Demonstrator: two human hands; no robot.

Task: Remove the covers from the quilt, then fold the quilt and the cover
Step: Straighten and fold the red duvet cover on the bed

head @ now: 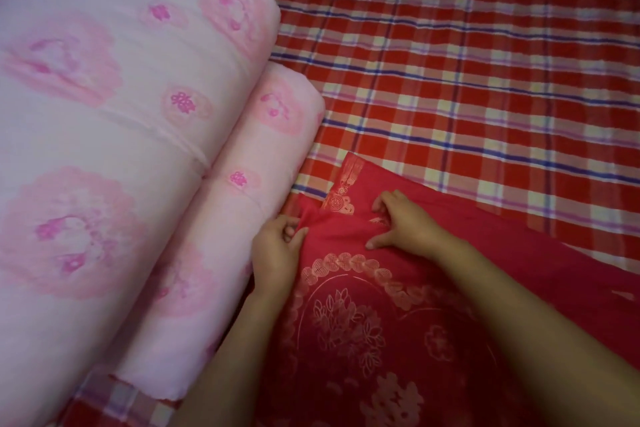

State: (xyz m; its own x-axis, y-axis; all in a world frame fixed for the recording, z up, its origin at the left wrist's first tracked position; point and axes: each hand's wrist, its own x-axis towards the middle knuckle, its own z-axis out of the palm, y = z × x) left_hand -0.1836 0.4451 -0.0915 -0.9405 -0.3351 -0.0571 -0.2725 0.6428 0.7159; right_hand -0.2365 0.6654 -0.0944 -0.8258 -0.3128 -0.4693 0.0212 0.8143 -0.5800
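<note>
Pinching on the left, pressing on the right, that's the grip. The left hand (pixel 277 248) has its fingers curled round a small bunch of the red cover (pixel 363 322) at its left edge. The right hand (pixel 401 224) has bent fingers on the cloth and its thumb spread wide, pinning it flat rather than nipping it.

Closest in, both bare forearms come up from the bottom edge and converge over the cover, which lies spread on the bed in front of the person, its gold flower print facing up. It looks thin, limp and light, so I'd expect it to crease wherever it's pressed and slide out of line if let go. The hems and corners are the places to hold, with a flat palm to set each fold.

A little further out, the cover's far corner (pixel 349 180) is turned over, showing a printed band, just beyond the right fingertips. The wrists sit low and the hands are near each other, working the same edge.

To the left, the pink quilt (pixel 121 114) is out of its cover and lies folded in fat, soft rolls, touching the cover's edge. It looks bulky and springy, and probably needs both arms to move.

Beyond lies the red plaid sheet (pixel 485 62).
</note>
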